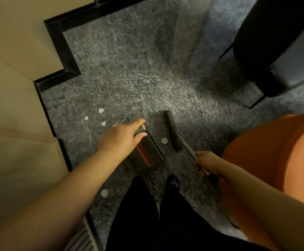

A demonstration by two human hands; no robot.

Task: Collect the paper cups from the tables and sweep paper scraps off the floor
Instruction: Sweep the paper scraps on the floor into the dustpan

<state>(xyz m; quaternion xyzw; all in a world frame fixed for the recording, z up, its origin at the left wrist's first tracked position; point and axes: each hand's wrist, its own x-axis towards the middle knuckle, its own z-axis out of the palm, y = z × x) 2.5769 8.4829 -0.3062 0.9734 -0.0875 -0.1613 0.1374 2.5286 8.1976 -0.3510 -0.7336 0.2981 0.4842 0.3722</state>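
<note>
Left hand (124, 136) grip: fingers curled round the green handle of the dustpan (147, 154), thumb on top. Pan sits low over the carpet (129, 78), just ahead of the feet; contact with the floor can't be confirmed.

Right hand (204, 161) grip: clenched on the metal shaft of the broom (185, 146). Broom head (172, 130) is down on the carpet, long axis running roughly away from the person, just right of the pan.

Scraps:
- round scrap (164, 140) lies between pan and broom head, near both. Closest target.
- cluster of white paper scraps (100, 116) lies beyond and left of the left hand, near the black skirting (60, 51). Pan and left hand sit between it and the broom.
- another round scrap (104, 193) sits near the left foot, under the left forearm.

Judgement: sweeping step in progress, several scraps not yet in the pan. Key relation: the round scrap sits left of the broom head and right of the pan, so a short leftward stroke should take it in, if the pan mouth faces that way. Can't tell which edge is the mouth. Cluster needs the broom brought round the pan first.

Risk: carpet pile may snag light scraps.

No cups or surface in view.
</note>
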